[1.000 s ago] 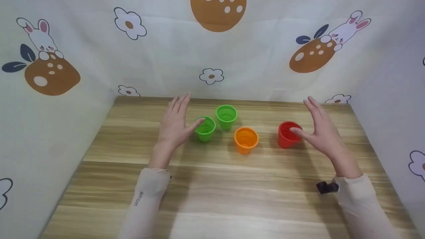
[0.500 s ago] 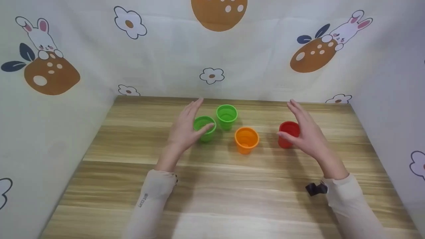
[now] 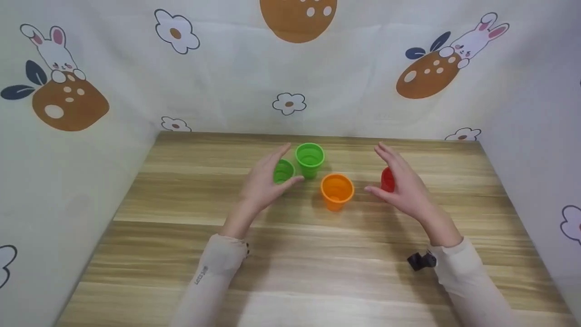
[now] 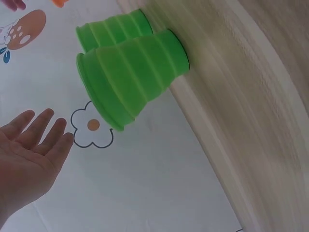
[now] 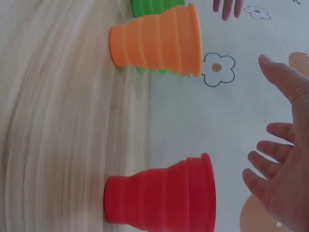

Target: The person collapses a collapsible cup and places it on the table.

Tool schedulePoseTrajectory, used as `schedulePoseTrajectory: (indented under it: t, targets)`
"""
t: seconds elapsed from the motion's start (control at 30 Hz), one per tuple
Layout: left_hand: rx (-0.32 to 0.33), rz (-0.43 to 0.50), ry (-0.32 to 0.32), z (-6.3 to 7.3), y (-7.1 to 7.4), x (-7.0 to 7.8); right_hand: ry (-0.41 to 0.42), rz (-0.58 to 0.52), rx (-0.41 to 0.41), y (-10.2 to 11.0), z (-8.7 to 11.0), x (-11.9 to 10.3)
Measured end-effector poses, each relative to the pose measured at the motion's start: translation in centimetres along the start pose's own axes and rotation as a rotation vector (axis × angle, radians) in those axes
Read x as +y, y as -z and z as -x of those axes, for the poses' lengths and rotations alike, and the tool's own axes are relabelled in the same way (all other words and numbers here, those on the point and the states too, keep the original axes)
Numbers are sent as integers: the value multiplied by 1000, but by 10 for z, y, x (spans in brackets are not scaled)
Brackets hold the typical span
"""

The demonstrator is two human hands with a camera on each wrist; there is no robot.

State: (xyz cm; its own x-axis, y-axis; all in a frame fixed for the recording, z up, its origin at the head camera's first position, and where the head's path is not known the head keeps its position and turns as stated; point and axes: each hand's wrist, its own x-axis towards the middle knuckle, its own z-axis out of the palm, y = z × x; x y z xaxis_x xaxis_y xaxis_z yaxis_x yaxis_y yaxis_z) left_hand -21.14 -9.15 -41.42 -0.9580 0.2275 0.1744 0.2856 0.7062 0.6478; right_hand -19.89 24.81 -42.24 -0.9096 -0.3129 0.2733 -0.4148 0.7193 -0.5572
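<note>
Two green cups stand upright towards the back of the table, the nearer green cup (image 3: 285, 171) partly covered by my left hand (image 3: 264, 181) and the farther green cup (image 3: 310, 156) behind it. My left hand hovers above the nearer one, its fingers extended and the thumb apart, holding nothing. An orange cup (image 3: 336, 190) stands between the hands. Over the red cup (image 3: 388, 180) hovers my right hand (image 3: 404, 184), fingers spread, hiding much of that cup in the head view. In the right wrist view the red cup (image 5: 161, 195) is apart from the hand (image 5: 285, 159).
The cups stand on a wood-grain table (image 3: 317, 272). A pale cloth (image 3: 227, 81) printed with rabbits and flowers rises behind it and along both sides. A small black device (image 3: 421, 261) is at the right sleeve.
Both hands have moved inward towards each other, the left over the nearer green cup and the right across the red cup. The cups have stayed in place.
</note>
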Motion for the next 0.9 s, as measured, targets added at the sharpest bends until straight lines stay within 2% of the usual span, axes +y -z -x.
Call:
schedulePoseTrajectory:
  t: [0.37,0.67,0.9]
  targets:
    - [-41,75,41,2,-10,3,1,0,-62,-14,2,-7]
    - [-73,61,41,2,-16,4,-2,-13,-97,-21,3,-9]
    - [-96,89,31,2,-23,5,-6,-23,-112,-28,4,-9]
